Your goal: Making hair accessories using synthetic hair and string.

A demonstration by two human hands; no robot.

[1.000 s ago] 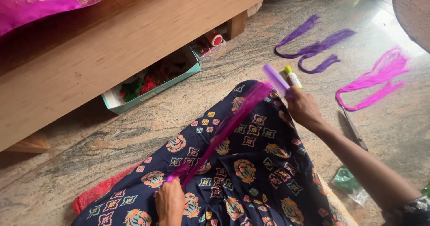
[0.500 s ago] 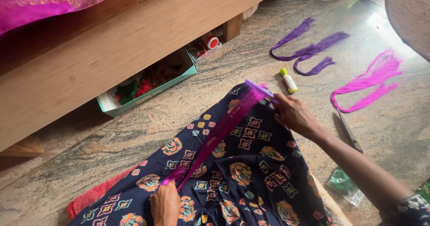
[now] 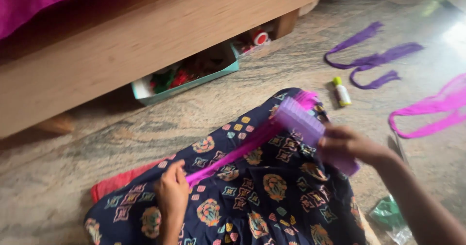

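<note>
I see a magenta paper strip (image 3: 242, 150) lying across the patterned cloth (image 3: 272, 196), long axis running lower-left to upper-right. My left hand (image 3: 171, 194) pinches its near end; my right hand (image 3: 347, 145) closes on a purple ribbed strip (image 3: 310, 126), probably crepe. Bare stone floor (image 3: 145, 128) lies open all around.

The right hand (image 3: 350, 145) covers the near end of the lilac strip (image 3: 310, 128), which is blurred. The right forearm runs off the frame at 4 o'clock. The open box (image 3: 187, 77) at 11 o'clock sits half under the wooden bed frame (image 3: 145, 36), its contents too small to tell. The pink ribbon (image 3: 432, 114) is cut off at 3 o'clock
</note>
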